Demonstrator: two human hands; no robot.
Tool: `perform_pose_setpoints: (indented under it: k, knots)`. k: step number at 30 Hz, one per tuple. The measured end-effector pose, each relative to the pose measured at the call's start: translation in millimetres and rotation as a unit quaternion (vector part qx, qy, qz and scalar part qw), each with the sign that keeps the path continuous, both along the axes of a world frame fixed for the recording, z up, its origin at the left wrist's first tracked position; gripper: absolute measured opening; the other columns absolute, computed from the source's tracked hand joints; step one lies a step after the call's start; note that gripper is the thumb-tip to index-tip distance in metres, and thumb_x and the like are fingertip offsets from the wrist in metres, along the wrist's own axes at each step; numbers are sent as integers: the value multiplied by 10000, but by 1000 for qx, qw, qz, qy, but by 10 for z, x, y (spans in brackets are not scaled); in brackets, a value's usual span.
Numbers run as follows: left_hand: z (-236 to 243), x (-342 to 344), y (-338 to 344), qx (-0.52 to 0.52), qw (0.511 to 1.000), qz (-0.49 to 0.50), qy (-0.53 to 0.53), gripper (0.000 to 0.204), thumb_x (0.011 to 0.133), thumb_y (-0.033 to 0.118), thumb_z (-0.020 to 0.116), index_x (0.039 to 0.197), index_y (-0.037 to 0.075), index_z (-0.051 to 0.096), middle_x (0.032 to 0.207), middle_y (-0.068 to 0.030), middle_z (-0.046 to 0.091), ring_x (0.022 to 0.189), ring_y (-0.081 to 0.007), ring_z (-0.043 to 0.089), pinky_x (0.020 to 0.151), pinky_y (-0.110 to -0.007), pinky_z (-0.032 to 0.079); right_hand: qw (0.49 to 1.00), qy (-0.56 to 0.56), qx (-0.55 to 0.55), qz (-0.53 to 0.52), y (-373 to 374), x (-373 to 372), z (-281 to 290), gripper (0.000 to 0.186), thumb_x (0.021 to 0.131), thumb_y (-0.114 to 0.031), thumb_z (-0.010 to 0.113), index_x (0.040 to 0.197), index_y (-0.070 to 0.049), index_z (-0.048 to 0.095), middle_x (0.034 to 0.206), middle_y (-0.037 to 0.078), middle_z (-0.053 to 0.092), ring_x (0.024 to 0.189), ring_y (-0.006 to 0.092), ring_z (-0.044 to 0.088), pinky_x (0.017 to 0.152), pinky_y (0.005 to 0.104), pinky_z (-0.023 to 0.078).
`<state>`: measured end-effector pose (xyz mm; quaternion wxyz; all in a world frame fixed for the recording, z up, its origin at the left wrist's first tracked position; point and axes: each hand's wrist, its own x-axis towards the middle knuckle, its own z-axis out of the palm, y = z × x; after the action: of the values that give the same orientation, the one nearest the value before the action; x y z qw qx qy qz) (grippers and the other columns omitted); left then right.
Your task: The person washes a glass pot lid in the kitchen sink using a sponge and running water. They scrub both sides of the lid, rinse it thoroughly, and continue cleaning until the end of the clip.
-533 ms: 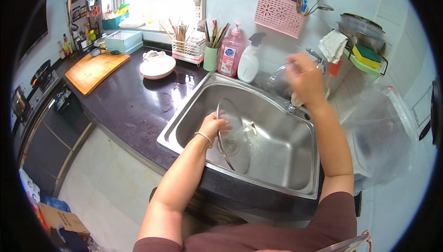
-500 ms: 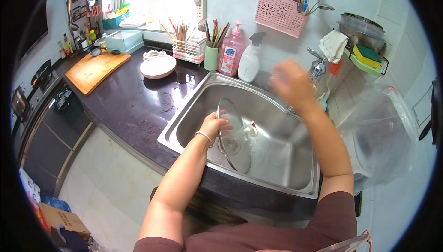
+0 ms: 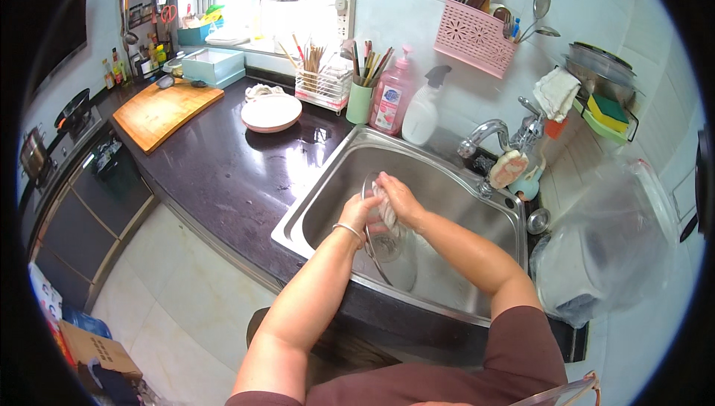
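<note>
Over the sink, my left hand grips a round, clear glass lid with a thin metal rim, tilted nearly on edge. A bangle circles my left wrist. My right hand is closed on a crumpled whitish cloth and presses it against the lid's upper part. Both hands are close together there, and the cloth is partly hidden between them. The drain shows through the glass. Behind the sink stands a chrome faucet, apart from my hands.
Along the back edge are a pink pump bottle, a white spray bottle and a green utensil cup. A white bowl and a wooden cutting board lie left. A plastic-bagged item sits right.
My right hand has come down from beside the faucet into the sink and now holds the cloth against the lid. My left hand still holds the lid. The view has shifted slightly.
</note>
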<state>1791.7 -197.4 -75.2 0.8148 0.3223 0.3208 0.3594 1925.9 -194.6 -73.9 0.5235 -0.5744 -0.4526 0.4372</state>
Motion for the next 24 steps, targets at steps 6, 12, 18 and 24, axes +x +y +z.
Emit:
perform_pose_setpoints:
  k: [6, 12, 18, 24]
  knots:
    - [-122, 91, 6, 48, 994, 79, 63, 195, 744, 26, 651, 925, 43, 581, 800, -57, 624, 670, -175, 623, 588, -335, 531, 966, -192, 139, 99, -208, -31, -29, 417, 877, -298, 531, 1155, 12, 520, 1111, 139, 551, 1064, 238, 509, 937, 343, 382]
    - [-292, 57, 144, -4, 987, 146, 60, 175, 790, 78, 634, 951, 35, 583, 842, -79, 621, 698, -217, 631, 579, -339, 545, 876, -384, 189, 221, -454, 151, 37, 511, 820, -216, 579, 1295, -72, 459, 1166, 161, 516, 1090, 289, 501, 933, 346, 394]
    - [-131, 77, 71, 16, 993, 90, 81, 222, 907, 194, 521, 1032, 11, 507, 1000, -119, 574, 749, -300, 649, 542, -346, 573, 976, -62, 197, 73, 165, 530, -62, 334, 803, -199, 534, 1098, -47, 564, 946, 92, 598, 899, 260, 570, 798, 369, 472]
    - [-173, 72, 99, -4, 991, 95, 97, 251, 937, 205, 466, 1083, 1, 467, 1043, -125, 558, 755, -308, 650, 550, -347, 575, 902, 401, 152, -35, 1316, 556, 1159, 300, 893, -316, 467, 1009, -57, 563, 825, 110, 602, 797, 287, 599, 655, 470, 523]
